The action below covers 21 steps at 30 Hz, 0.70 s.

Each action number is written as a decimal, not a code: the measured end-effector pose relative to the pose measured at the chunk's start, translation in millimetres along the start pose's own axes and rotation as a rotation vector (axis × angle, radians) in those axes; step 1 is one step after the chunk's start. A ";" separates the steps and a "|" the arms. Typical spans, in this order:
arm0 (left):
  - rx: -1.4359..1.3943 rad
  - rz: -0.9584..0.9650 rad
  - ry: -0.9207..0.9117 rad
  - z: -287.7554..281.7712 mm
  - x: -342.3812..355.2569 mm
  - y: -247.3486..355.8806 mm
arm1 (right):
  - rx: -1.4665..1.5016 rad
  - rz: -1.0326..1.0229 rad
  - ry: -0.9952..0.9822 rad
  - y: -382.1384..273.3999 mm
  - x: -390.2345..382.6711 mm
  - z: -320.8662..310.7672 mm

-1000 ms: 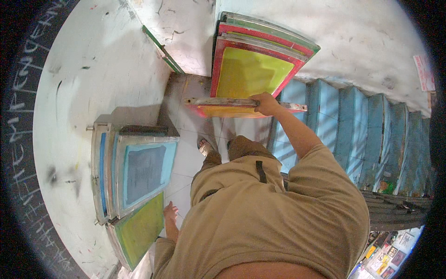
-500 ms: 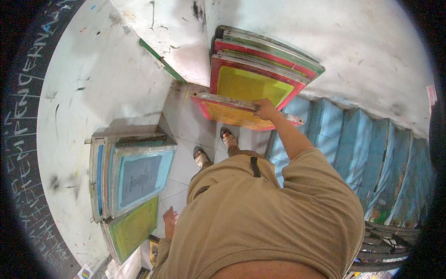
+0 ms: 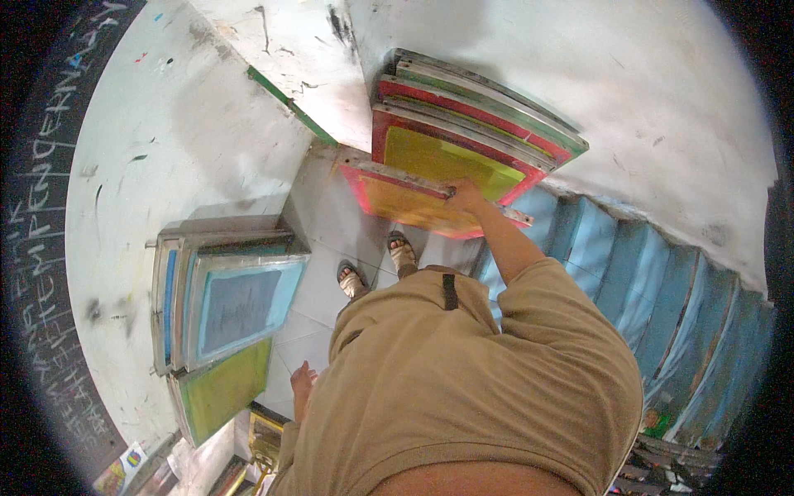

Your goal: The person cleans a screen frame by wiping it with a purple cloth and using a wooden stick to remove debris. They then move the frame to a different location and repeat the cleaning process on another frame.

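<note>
My right hand (image 3: pixel 466 199) is closed over the top edge of a screen printing frame (image 3: pixel 405 198) with a pink border and an orange mesh. This frame stands in front of a stack of other screen frames (image 3: pixel 451 161), the foremost of them red-edged with yellow-green mesh, against the white wall. At my left side hangs my left hand (image 3: pixel 303 380), its fingers loosely apart and nothing seen in them. Closest to that hand are a green-mesh frame (image 3: pixel 225 384) and a group of frames with a light blue screen (image 3: pixel 248 306) at the front, leaning on the left wall.
Blue steps (image 3: pixel 628 273) run along the right side. My sandalled feet (image 3: pixel 403 251) stand on pale floor tiles (image 3: pixel 318 223) between the two groups of frames. A dark board with chalk writing (image 3: pixel 41 223) is at the far left, and a yellow object (image 3: pixel 265 434) lies low on the left.
The view has shifted slightly. My right hand keeps its hold on the pink-edged screen frame, which has barely moved. My left hand still hangs at my side.
</note>
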<state>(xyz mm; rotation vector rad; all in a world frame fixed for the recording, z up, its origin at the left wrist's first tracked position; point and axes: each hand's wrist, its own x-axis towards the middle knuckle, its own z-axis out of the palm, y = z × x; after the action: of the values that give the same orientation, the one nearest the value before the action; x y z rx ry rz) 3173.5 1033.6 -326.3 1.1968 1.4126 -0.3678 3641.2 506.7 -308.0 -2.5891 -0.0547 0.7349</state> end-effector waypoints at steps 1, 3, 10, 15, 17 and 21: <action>0.026 -0.012 0.023 10.1 -20.6 13.0 | -0.021 0.029 0.003 1.1 2.8 -0.5; 0.066 -0.005 0.041 16.0 -42.8 19.6 | 0.075 -0.003 0.002 23.6 22.2 2.8; 0.052 0.025 0.134 14.5 -33.8 -58.1 | -0.338 -0.143 0.319 12.1 54.8 -18.7; 1.203 0.622 0.169 20.1 -15.5 -100.5 | -0.397 -0.320 0.430 76.1 92.6 -20.2; 0.455 0.061 0.098 62.2 -39.1 -72.8 | -0.580 -0.144 0.358 88.1 108.5 -22.0; 0.638 0.189 0.124 56.6 -29.7 -131.0 | -0.789 -0.138 0.076 17.3 76.0 -37.6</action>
<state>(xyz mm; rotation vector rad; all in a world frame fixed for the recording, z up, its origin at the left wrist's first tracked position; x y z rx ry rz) 3092.3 920.3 -369.1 1.8814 1.3092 -0.6489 3724.1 487.7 -324.1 -3.2981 -0.6032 0.6464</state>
